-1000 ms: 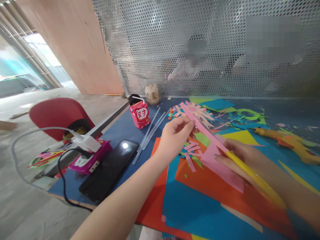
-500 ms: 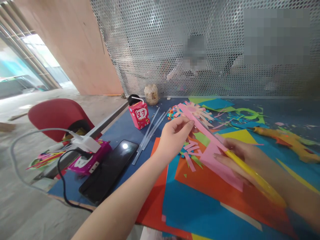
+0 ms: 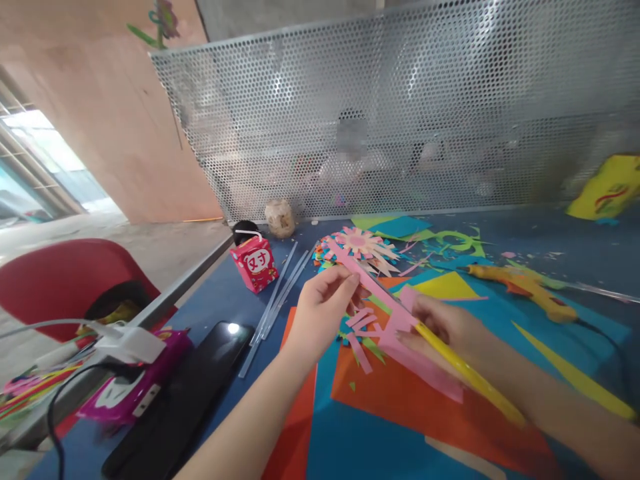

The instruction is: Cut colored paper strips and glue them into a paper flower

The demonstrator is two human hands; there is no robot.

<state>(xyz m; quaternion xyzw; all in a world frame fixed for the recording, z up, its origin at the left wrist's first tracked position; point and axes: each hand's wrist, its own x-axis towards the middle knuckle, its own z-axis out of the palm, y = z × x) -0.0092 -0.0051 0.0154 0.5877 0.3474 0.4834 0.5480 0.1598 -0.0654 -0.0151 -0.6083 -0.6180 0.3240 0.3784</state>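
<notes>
My left hand [image 3: 327, 300] pinches a pink paper strip [image 3: 345, 255] between thumb and fingers. The strip runs on toward my right hand [image 3: 440, 330], which is closed round a long yellow-handled cutting tool [image 3: 463, 367]. Its thin metal blade lies along the strip; whether it is scissors or a knife I cannot tell. A wider pink paper piece [image 3: 425, 363] spreads under my right hand. Small pink cut strips [image 3: 363, 327] lie between the hands on orange paper [image 3: 370, 393]. Just beyond my left hand is a fringed pink paper flower [image 3: 356, 241].
Left on the table are a red drink carton [image 3: 255, 265], clear glue sticks [image 3: 275, 303], a black phone [image 3: 180, 400] and a purple power strip [image 3: 135, 393]. A yellow glue gun [image 3: 525, 287] lies right. A perforated metal screen [image 3: 300, 133] stands behind, a person beyond it.
The view has swung to the right and tilted, bringing a yellow packet in at the far right. Both hands keep their hold on the pink strip and the yellow-handled tool.
</notes>
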